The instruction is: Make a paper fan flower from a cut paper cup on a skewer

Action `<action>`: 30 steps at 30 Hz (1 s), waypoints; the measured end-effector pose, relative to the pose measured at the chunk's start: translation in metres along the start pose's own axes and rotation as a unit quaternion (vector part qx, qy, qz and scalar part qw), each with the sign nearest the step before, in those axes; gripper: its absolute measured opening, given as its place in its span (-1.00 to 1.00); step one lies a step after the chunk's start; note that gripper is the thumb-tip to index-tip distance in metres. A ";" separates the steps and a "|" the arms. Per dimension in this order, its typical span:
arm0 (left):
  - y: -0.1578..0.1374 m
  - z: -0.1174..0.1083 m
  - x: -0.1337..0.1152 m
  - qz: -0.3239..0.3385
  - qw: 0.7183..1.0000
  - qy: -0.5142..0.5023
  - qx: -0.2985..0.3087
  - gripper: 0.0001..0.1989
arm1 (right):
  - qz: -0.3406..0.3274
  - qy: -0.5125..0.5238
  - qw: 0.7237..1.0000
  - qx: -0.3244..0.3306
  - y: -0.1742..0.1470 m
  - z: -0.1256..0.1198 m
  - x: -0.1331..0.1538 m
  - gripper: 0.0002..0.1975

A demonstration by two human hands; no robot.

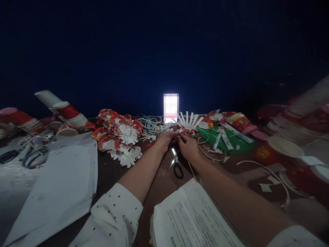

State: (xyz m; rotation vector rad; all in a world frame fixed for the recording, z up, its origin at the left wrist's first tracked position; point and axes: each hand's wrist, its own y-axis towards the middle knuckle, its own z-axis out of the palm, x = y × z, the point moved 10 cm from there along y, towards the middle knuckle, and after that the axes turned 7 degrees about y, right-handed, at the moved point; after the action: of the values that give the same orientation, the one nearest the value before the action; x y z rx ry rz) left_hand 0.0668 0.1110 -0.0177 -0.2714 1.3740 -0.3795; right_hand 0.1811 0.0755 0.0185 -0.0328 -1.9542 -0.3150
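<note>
My left hand [166, 140] and my right hand [188, 146] meet at the middle of the table, fingertips pinched close together. What lies between the fingers is too small and dark to make out. Just beyond the right fingers is a cut paper cup [190, 120], its white strips fanned upward and its red printed side low; whether the fingers touch it I cannot tell. Scissors [176, 164] with black handles lie on the table below my hands, blades partly apart. A thin stick [191, 171] runs under my right forearm.
A pile of cut red-and-white cups [125, 133] lies left, with pale blue cord [149, 122] behind it. Glue tubes [227, 140] rest on a green sheet [209, 135]. Stacked paper cups [70, 115], a white board [61, 178], a printed paper stack [190, 216] and a lit screen [171, 106] surround them.
</note>
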 end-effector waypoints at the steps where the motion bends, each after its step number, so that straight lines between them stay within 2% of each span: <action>1: 0.000 0.000 0.000 -0.003 1.000 0.002 -0.001 -0.76 | -0.004 0.004 1.000 -0.006 0.000 -0.001 0.001 -0.62; 4: 0.000 -0.001 0.001 -0.008 1.000 0.002 0.001 -0.77 | 0.007 0.021 1.000 -0.012 0.000 -0.002 -0.002 -0.59; 8: 0.000 -0.001 0.001 -0.012 1.000 -0.004 0.001 -0.80 | 0.068 0.067 0.995 -0.001 -0.002 0.001 -0.013 -0.52; 17: 0.005 -0.005 0.006 -0.017 1.000 -0.008 -0.003 -0.83 | 0.093 0.106 0.990 -0.006 -0.001 -0.001 -0.013 -0.68; 22: 0.003 -0.002 0.001 -0.007 1.000 0.007 0.024 -0.80 | 0.118 0.126 0.985 -0.015 0.000 -0.003 -0.014 -0.78; 26: 0.002 0.000 0.002 -0.006 1.000 0.000 0.031 -0.80 | 0.112 0.154 0.982 -0.013 -0.001 -0.003 -0.013 -0.76; 30: 0.005 -0.001 0.004 0.007 1.000 0.010 0.022 -0.82 | 0.069 0.131 0.989 0.008 -0.001 -0.002 -0.007 -0.72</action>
State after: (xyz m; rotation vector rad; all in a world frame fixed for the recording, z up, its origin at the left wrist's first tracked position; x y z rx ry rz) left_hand 0.0670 0.1142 -0.0233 -0.2219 1.3838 -0.4019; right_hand 0.1854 0.0753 0.0129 -0.1102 -1.6845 -0.2027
